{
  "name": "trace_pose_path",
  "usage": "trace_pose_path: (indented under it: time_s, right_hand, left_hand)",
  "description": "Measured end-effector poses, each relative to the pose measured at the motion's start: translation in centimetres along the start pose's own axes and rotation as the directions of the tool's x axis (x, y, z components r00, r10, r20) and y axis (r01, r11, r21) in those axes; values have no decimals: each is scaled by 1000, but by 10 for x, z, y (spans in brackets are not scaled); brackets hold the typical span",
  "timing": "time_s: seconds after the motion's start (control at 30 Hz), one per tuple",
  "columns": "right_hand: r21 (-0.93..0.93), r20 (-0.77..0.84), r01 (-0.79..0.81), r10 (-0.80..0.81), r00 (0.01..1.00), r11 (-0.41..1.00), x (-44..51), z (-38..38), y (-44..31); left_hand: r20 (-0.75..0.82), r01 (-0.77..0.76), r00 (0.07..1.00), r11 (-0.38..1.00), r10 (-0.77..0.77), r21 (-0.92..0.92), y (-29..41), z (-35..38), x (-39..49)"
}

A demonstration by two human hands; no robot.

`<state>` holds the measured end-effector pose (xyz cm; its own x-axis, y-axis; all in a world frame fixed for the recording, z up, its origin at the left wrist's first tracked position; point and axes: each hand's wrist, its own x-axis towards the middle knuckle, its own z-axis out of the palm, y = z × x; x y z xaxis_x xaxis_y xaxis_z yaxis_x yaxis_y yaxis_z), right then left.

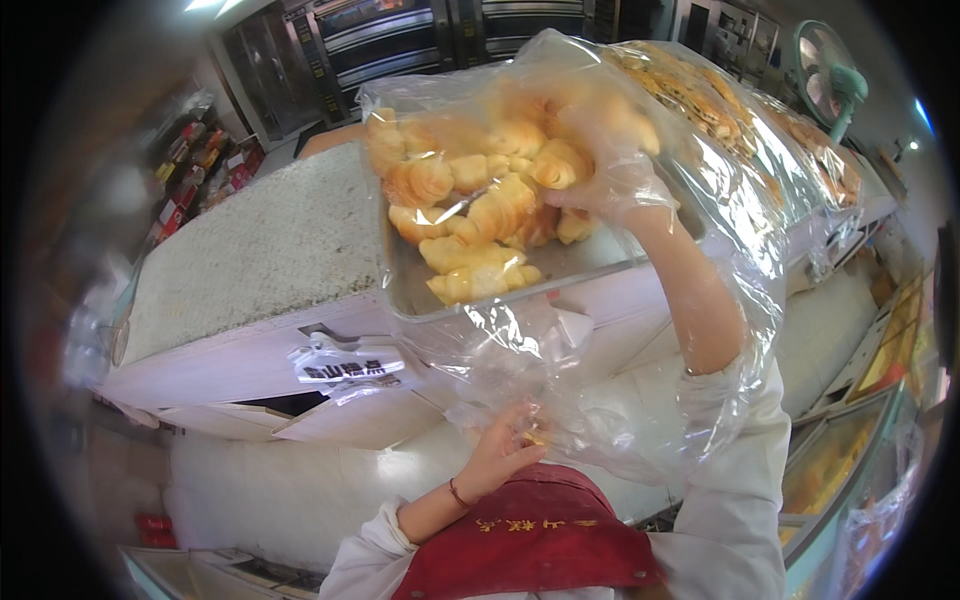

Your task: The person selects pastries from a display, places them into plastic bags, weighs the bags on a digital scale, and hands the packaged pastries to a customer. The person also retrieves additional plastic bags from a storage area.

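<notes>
Croissant-shaped bread rolls (499,210) are heaped on a metal baking tray (420,306), inside a large clear plastic bag (510,330). My right hand (619,180), in a thin clear glove, reaches through the bag's near opening to the right side of the heap. Its thumb lies beside a roll (561,163). The fingers are blurred by plastic, so whether they close around a roll is unclear. My left hand (499,450), bare, holds the loose near edge of the bag below the tray, in front of my red apron (525,532).
The tray rests on a rough white counter (262,232). A printed plastic bag (349,367) hangs from its front. More bagged pastries (690,90) stand to the right, near a green fan (829,75). Ovens (382,45) line the back; glass cases (840,450) stand at lower right.
</notes>
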<state>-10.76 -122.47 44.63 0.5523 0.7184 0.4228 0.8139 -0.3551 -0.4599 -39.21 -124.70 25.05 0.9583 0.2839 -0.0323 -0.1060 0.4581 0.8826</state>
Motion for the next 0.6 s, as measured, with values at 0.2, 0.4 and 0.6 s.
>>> trace_pose_path:
  time_s: [0.2,0.4,0.6]
  right_hand:
    - [154,-71,19,-8,997,988,28,37,-7]
    - [277,-219,-99,163,962,956,36,26,21]
    - [991,133,-128,354,926,-40,-1,1,70]
  left_hand:
    - [-114,-9,993,998,17,69,-3,-10,-4]
    - [-74,-84,993,986,96,145,1,-20,3]
    - [-132,-59,990,998,54,-34,10,-22,0]
